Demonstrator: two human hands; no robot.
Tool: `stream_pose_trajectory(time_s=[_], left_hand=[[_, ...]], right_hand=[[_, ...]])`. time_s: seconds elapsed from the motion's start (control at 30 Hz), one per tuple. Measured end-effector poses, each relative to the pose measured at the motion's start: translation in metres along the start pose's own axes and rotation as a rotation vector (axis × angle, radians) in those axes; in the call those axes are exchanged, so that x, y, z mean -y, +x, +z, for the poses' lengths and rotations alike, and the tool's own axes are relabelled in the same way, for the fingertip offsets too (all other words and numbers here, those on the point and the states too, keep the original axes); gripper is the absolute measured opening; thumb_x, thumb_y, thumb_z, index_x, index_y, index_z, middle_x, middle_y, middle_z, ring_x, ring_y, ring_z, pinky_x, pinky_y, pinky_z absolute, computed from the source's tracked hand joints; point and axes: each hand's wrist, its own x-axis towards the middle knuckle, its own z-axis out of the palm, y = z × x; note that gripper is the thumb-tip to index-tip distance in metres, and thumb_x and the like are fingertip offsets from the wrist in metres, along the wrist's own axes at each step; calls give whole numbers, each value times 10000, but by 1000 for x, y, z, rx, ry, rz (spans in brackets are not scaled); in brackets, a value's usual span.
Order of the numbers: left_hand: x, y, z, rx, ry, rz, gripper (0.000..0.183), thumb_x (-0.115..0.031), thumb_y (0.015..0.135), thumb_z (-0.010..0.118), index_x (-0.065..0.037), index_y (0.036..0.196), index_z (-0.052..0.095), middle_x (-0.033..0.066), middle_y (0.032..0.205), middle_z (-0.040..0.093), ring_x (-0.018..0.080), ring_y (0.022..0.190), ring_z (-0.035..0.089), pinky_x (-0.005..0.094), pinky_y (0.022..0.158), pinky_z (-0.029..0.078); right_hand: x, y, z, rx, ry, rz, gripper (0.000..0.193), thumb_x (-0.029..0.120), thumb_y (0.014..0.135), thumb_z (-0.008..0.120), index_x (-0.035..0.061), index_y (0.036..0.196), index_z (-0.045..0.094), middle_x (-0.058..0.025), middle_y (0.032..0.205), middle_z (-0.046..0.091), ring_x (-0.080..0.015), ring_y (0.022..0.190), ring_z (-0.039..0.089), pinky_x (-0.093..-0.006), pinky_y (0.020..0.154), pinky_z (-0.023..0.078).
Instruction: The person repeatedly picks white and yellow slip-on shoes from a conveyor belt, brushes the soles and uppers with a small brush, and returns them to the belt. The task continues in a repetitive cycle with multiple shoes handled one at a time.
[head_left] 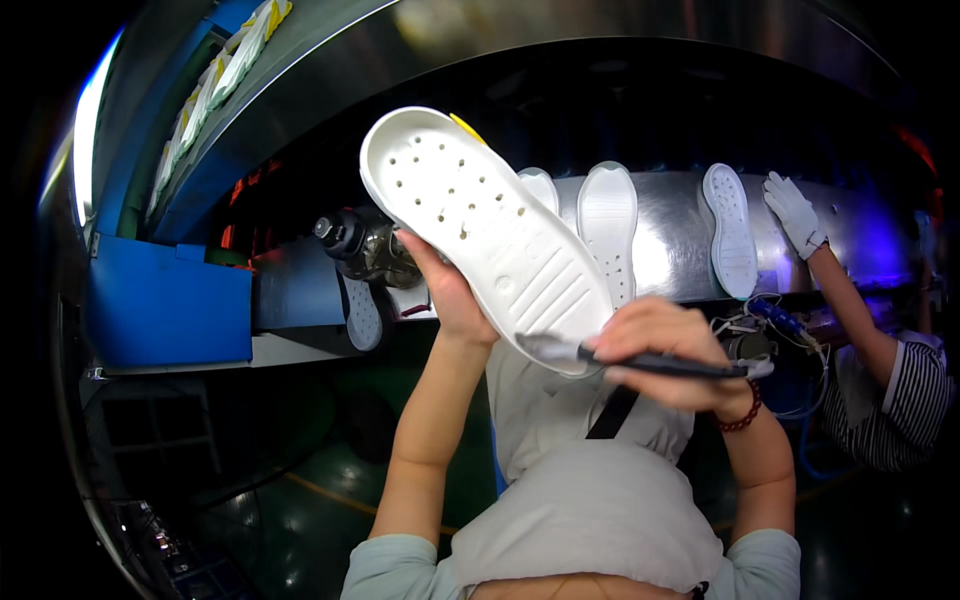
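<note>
A large white shoe sole (pixel 500 240) is held up at a slant by my left hand (pixel 450 290), its fingers mostly hidden beneath it. The sole's inner face is turned up, with small round holes at the far end, ribs nearer me and a yellow patch on its far rim. My right hand (pixel 665 350) is closed around a brush (pixel 690 367) with a black handle. Its pale bristles (pixel 550 348) touch the near end of the sole.
On the metal bench (pixel 660 215) lie more white soles (pixel 607 215), one farther right (pixel 733 230). A dark-capped bottle (pixel 375 245) stands left, beside a dark-rimmed sole (pixel 363 315). At right, a co-worker's gloved hand (pixel 795 210) rests on the bench. A blue machine (pixel 170 300) borders the left.
</note>
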Motion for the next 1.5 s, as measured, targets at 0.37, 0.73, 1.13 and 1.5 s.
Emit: stream_pose_trajectory(time_s=[0.37, 0.73, 1.13, 1.5], left_hand=[[-10, 10, 11, 205, -56, 25, 703, -640, 781, 233, -170, 1304, 224, 76, 1293, 339, 269, 1117, 421, 420, 918, 367], [24, -18, 21, 171, 96, -15, 853, -701, 722, 278, -71, 1296, 235, 165, 1286, 319, 339, 1138, 370, 514, 924, 314], [8, -11, 9, 284, -139, -189, 592, -379, 799, 399, 38, 1213, 329, 197, 1160, 449, 278, 1025, 488, 368, 888, 386], [-10, -7, 31, 178, 293, -542, 535, -305, 804, 385, 40, 1210, 335, 193, 1105, 487, 240, 942, 538, 323, 817, 431]], right_hand=[[-8, -6, -9, 4, 326, 80, 216, -17, 645, 635, 32, 855, 626, -74, 885, 618, -194, 929, 525, -296, 830, 418], [-4, 5, 20, -380, 830, 260, 158, -40, 737, 553, -28, 895, 546, -173, 949, 583, -189, 888, 568, -276, 810, 442], [1, 23, -20, 160, 303, 110, 187, -17, 664, 635, 19, 846, 621, -105, 855, 622, -151, 804, 584, -250, 731, 457], [1, 24, -32, 243, 278, 101, 202, -8, 675, 634, -3, 875, 608, -107, 872, 624, -155, 801, 598, -245, 725, 467]])
